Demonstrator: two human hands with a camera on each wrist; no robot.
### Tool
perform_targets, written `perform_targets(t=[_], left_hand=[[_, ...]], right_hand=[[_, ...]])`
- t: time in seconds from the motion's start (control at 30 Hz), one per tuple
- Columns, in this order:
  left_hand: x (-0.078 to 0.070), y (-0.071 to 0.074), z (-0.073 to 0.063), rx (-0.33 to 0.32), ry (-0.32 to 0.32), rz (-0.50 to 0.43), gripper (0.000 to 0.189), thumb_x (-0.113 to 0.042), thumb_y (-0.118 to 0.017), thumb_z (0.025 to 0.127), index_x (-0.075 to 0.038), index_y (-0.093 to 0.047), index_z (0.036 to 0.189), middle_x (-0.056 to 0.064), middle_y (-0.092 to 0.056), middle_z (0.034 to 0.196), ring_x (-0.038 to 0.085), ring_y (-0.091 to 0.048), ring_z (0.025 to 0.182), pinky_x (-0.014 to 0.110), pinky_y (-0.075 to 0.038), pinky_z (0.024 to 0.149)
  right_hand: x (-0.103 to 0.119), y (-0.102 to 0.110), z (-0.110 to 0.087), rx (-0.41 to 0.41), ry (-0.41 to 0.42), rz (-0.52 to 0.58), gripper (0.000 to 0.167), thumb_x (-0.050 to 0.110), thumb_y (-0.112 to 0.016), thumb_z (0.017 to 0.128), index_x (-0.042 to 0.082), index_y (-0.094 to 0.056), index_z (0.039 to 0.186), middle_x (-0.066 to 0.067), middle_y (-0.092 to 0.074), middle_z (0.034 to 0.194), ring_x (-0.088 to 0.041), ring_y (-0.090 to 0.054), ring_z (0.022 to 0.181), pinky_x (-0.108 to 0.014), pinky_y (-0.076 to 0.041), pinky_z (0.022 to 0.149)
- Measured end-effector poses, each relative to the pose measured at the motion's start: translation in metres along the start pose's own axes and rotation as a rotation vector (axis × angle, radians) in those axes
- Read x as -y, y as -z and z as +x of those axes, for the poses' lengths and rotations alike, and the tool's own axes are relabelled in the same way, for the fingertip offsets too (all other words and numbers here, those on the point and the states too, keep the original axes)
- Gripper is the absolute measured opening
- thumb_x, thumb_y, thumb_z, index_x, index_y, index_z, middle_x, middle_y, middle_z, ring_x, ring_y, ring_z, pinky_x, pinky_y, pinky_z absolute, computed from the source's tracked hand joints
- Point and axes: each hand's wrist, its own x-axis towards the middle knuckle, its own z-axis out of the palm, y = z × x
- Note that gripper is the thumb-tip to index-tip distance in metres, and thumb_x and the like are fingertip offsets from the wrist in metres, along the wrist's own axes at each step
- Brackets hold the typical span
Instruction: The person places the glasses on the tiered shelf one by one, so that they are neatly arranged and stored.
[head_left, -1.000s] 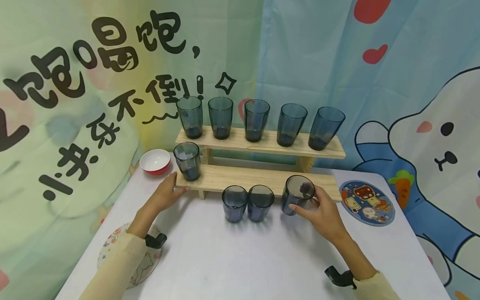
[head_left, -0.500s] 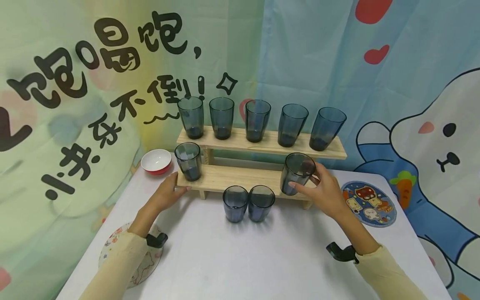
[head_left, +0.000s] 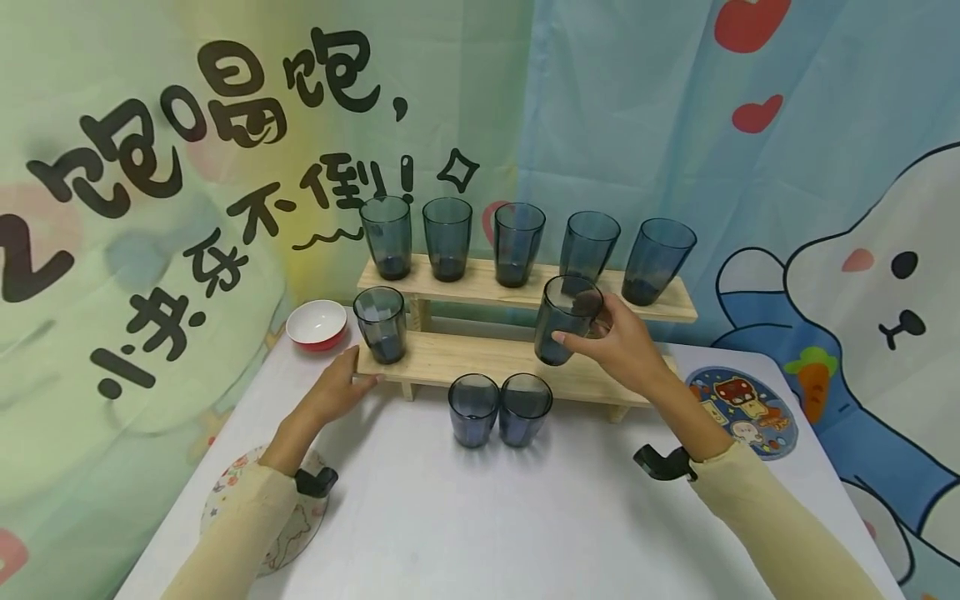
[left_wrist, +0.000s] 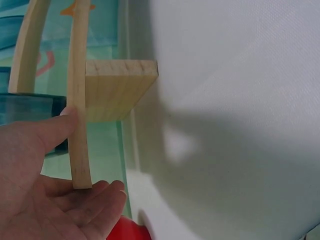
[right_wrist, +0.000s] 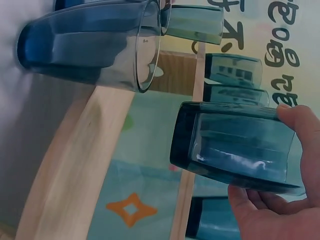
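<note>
My right hand [head_left: 626, 346] grips a blue-tinted glass tumbler [head_left: 558, 329], thumb on one side and fingers on the other. The tumbler is held upright, overlapping the right half of the lower board in the head view. At the left end of the two-tier wooden stand [head_left: 465, 354], my left hand [head_left: 333, 387] holds the lower board, with the thumb on its edge [left_wrist: 77, 130] and fingers around the end. Another tumbler [head_left: 382, 329] stands on that board near the left hand. Two more tumblers [head_left: 472, 412] sit side by side on the table before the stand.
Several matching tumblers [head_left: 447, 242] line the upper board [head_left: 480, 279]. A red and white bowl [head_left: 317, 323] stands left of the stand. One round patterned mat [head_left: 742, 412] lies at the right, and another [head_left: 296, 533] lies partly under the left forearm. A printed curtain hangs behind.
My right hand has raised the tumbler from the table in front of the stand, moving it up and slightly left over the lower board. The left hand stays at the stand's end.
</note>
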Motion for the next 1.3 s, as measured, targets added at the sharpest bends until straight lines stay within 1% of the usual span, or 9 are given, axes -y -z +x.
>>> perform_targets(t=[0.13, 0.23, 0.33, 0.5, 0.57, 0.7, 0.97, 1.1, 1.3], left_hand=[[0.0, 0.0, 0.0, 0.013, 0.016, 0.003, 0.072, -0.023, -0.064, 0.106, 0.014, -0.029, 0.157, 0.038, -0.042, 0.156, 0.052, -0.04, 0.147, 0.063, -0.031, 0.123], [0.0, 0.001, 0.001, 0.016, 0.028, 0.004, 0.073, -0.024, -0.064, 0.106, 0.014, -0.029, 0.157, 0.038, -0.041, 0.156, 0.051, -0.04, 0.148, 0.062, -0.031, 0.123], [0.0, 0.001, 0.001, 0.013, 0.026, -0.001, 0.072, -0.023, -0.064, 0.106, 0.014, -0.029, 0.157, 0.038, -0.042, 0.156, 0.051, -0.04, 0.148, 0.062, -0.032, 0.123], [0.001, 0.0, 0.001, 0.014, 0.016, -0.006, 0.071, -0.023, -0.064, 0.106, 0.014, -0.03, 0.157, 0.038, -0.042, 0.156, 0.051, -0.04, 0.147, 0.062, -0.032, 0.123], [0.0, 0.0, 0.001, 0.015, 0.017, -0.007, 0.072, -0.023, -0.064, 0.106, 0.014, -0.03, 0.157, 0.038, -0.042, 0.156, 0.051, -0.04, 0.148, 0.062, -0.032, 0.123], [-0.002, 0.001, 0.0, 0.016, 0.023, -0.008, 0.073, -0.024, -0.065, 0.106, 0.014, -0.029, 0.157, 0.038, -0.042, 0.156, 0.052, -0.04, 0.148, 0.063, -0.031, 0.123], [-0.004, 0.002, -0.001, -0.001, -0.006, 0.001, 0.071, -0.023, -0.066, 0.105, 0.014, -0.033, 0.155, 0.038, -0.045, 0.152, 0.052, -0.043, 0.145, 0.063, -0.034, 0.122], [-0.003, 0.002, 0.0, -0.006, -0.014, -0.002, 0.07, -0.021, -0.066, 0.105, 0.015, -0.034, 0.155, 0.038, -0.046, 0.152, 0.052, -0.043, 0.145, 0.062, -0.034, 0.122], [-0.003, 0.001, 0.0, -0.005, -0.007, 0.006, 0.071, -0.024, -0.066, 0.106, 0.014, -0.033, 0.156, 0.038, -0.045, 0.153, 0.052, -0.042, 0.146, 0.062, -0.033, 0.122]], right_hand=[[0.007, -0.009, 0.012, 0.027, -0.009, 0.027, 0.071, 0.039, -0.084, 0.091, 0.004, -0.047, 0.141, -0.017, -0.055, 0.138, -0.035, -0.053, 0.137, -0.054, -0.04, 0.122], [0.013, -0.017, 0.021, 0.059, -0.014, 0.051, 0.072, 0.038, -0.084, 0.091, 0.003, -0.045, 0.142, -0.018, -0.052, 0.141, -0.035, -0.05, 0.141, -0.054, -0.036, 0.124], [0.018, -0.026, 0.03, 0.095, -0.008, 0.069, 0.073, 0.035, -0.084, 0.092, 0.002, -0.043, 0.143, -0.019, -0.051, 0.14, -0.036, -0.049, 0.141, -0.055, -0.035, 0.124], [0.024, -0.043, 0.044, 0.138, 0.009, 0.063, 0.065, 0.031, -0.083, 0.093, 0.004, -0.044, 0.137, -0.016, -0.05, 0.135, -0.033, -0.049, 0.139, -0.055, -0.037, 0.124], [0.026, -0.05, 0.049, 0.152, 0.018, 0.057, 0.063, 0.031, -0.084, 0.092, 0.005, -0.045, 0.134, -0.015, -0.05, 0.133, -0.034, -0.051, 0.136, -0.054, -0.042, 0.12], [0.032, -0.065, 0.058, 0.166, 0.015, 0.042, 0.064, 0.035, -0.084, 0.091, 0.007, -0.045, 0.133, -0.014, -0.05, 0.13, -0.033, -0.054, 0.127, -0.053, -0.049, 0.105], [0.04, -0.093, 0.072, 0.179, 0.005, 0.023, 0.065, 0.038, -0.086, 0.088, 0.006, -0.046, 0.127, -0.013, -0.053, 0.122, -0.029, -0.052, 0.106, -0.043, -0.046, 0.084], [0.043, -0.108, 0.077, 0.196, 0.003, -0.006, 0.066, 0.039, -0.086, 0.086, 0.007, -0.046, 0.128, -0.013, -0.053, 0.123, -0.028, -0.052, 0.104, -0.041, -0.046, 0.083], [0.044, -0.126, 0.082, 0.219, 0.015, -0.052, 0.066, 0.04, -0.087, 0.085, 0.008, -0.046, 0.126, -0.012, -0.052, 0.122, -0.028, -0.052, 0.105, -0.041, -0.046, 0.086]])
